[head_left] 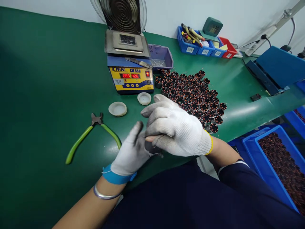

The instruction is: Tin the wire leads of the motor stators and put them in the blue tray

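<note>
Green tabletop (35, 79): glossy, spreading from the far left beneath nearly everything here.
Green-handled cutting pliers (97, 120): lying with handles spread, head pointing away from the person.
Larger white dish (118, 108): shallow and round, just beyond the pliers.
Fan (122, 11): dark spiral grille, above the back of the solder pot.
Solder pot (133, 76): marked CM 558, yellow front panel, red digits lit.
Left hand (132, 152): white glove stained grey, blue wristband; thumb raised apart, the other fingers holding a dark cylindrical part.
Metal hand tool (139, 62): resting along the pot's front edge.
Smaller white dish (144, 98): just before the pot's right corner.
Dark cylindrical part (151, 147): between the two hands, over the table's near edge, mostly hidden by gloves.
Purple bin (156, 51): beside the pot, with small pale bits inside.
Right hand (176, 127): white glove, yellow cuff; fingers bent over the part, a bare fingertip showing; I cannot tell whether it grips.
Copper-wound stators (193, 95): many, standing upright in close rows behind the right hand.
Blue parts bins (190, 50): against the wall, holding tools.
Digital clock (213, 26): behind those bins.
Red bin (228, 51): at their right end.
Blue crate (264, 168): lower right, heaped with dark reddish pieces.
</note>
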Motion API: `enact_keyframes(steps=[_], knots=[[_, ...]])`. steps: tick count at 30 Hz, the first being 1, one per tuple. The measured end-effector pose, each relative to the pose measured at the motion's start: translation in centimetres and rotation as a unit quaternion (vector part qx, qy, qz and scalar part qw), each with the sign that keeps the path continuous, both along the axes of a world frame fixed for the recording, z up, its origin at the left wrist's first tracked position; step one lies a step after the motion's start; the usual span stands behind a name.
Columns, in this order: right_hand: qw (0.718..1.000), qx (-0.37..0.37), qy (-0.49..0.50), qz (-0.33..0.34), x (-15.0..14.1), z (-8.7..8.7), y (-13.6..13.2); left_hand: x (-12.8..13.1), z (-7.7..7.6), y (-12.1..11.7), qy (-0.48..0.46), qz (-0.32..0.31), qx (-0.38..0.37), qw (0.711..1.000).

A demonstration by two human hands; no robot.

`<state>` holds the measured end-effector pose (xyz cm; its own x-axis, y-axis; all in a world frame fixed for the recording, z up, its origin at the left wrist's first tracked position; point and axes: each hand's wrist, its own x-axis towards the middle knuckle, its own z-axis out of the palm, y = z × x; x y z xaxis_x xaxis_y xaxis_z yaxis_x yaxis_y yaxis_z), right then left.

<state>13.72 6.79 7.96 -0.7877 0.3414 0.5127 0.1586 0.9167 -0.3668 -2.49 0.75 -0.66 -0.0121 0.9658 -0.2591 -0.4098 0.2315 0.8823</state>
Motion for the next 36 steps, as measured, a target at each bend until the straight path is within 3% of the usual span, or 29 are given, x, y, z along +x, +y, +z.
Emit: enact_keyframes(steps=[4,8,10,13,16,18,21,23,24,25,27,30,32,34,36], knots=[[0.993,-0.068,0.088,-0.024,0.9,-0.8,-0.2,0.9,-0.4,-1.2,-0.037,-0.009,0.006,0.999],[0.932,-0.171,0.278,-0.159,2.4,-1.8,-0.6,0.7,-0.9,-1.3,0.001,0.1,0.057,0.993],[0.941,-0.143,0.249,-0.179,2.6,-3.0,-1.0,0.8,-1.3,-1.2,0.018,0.11,0.076,0.991],[0.98,-0.074,0.101,-0.155,1.9,-5.6,-1.9,1.4,-1.8,-1.3,0.044,0.094,0.12,0.987],[0.98,-0.049,0.094,-0.171,0.9,-8.0,-2.7,2.0,-2.4,-1.7,0.129,0.095,0.187,0.969],[0.981,-0.043,0.106,-0.155,0.8,-8.9,-2.7,1.9,-2.4,-1.9,0.223,0.101,0.259,0.934],[0.994,-0.017,0.046,-0.102,1.6,-9.1,-2.3,0.8,-1.9,-1.7,0.405,0.08,0.396,0.82],[0.995,0.009,0.006,-0.099,2.3,-9.0,-2.0,0.0,-1.3,-1.4,0.501,0.064,0.43,0.748],[0.994,0.019,-0.003,-0.107,2.6,-8.9,-1.9,-0.3,-1.0,-1.2,0.532,0.061,0.42,0.733],[0.993,0.027,-0.005,-0.114,2.8,-8.8,-1.8,-0.6,-0.7,-1.1,0.548,0.062,0.396,0.734],[0.993,0.029,-0.001,-0.116,3.1,-8.5,-1.7,-1.0,0.0,-1.1,0.535,0.044,0.33,0.776],[0.993,0.014,0.014,-0.12,3.4,-8.0,-1.6,-1.7,1.2,-1.3,0.342,-0.062,0.23,0.909],[0.991,0.002,0.034,-0.132,3.5,-7.6,-1.5,-2.2,1.8,-1.4,0.187,-0.027,0.195,0.962],[0.988,-0.006,0.048,-0.144,3.5,-7.4,-1.4,-2.4,1.9,-1.3,0.158,0.048,0.181,0.97],[0.987,-0.011,0.047,-0.151,3.4,-7.3,-1.4,-1.9,1.5,-1.2,0.239,0.03,0.149,0.959]])
